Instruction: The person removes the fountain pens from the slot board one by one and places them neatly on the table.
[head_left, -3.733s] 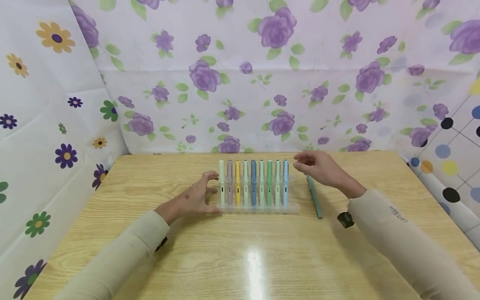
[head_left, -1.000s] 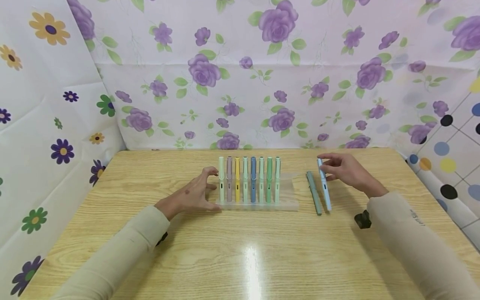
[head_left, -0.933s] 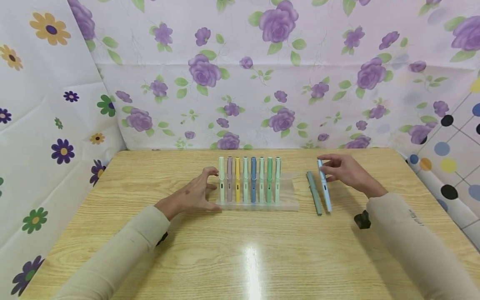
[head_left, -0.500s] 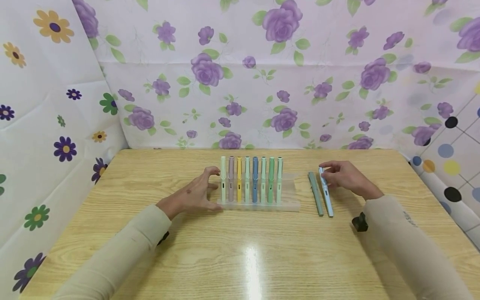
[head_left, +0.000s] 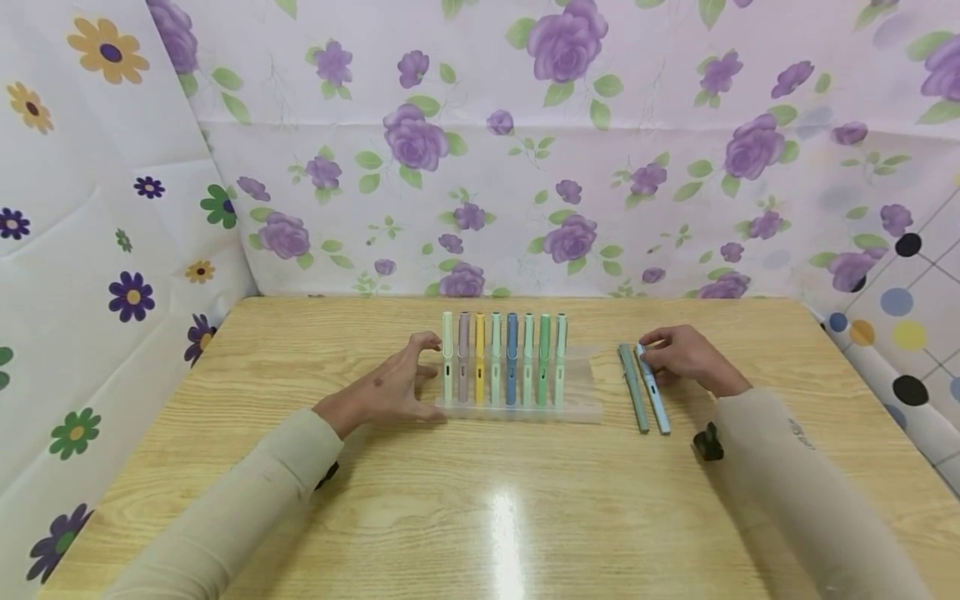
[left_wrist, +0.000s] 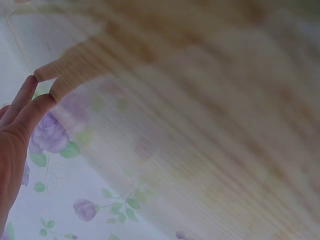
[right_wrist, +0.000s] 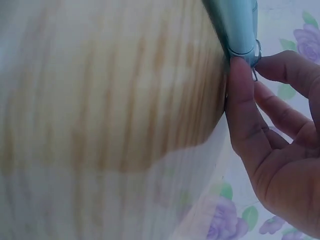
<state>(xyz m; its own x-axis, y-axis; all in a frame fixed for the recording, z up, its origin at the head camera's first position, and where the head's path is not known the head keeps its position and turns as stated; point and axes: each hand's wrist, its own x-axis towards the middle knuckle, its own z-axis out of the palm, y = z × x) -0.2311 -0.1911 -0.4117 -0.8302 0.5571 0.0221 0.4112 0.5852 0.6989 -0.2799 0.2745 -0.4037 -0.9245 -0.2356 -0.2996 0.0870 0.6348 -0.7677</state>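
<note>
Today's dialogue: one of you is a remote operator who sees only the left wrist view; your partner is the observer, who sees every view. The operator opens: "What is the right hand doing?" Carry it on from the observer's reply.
Observer: The right hand pinches the upper end of a light blue pen.

Operator: Is anything lying close to that pen?

Observer: Yes, a grey-green pen lies just left of it in the head view.

Operator: And how many pens does the rack hold?

Observer: Eight pens sit side by side in the clear rack.
</note>
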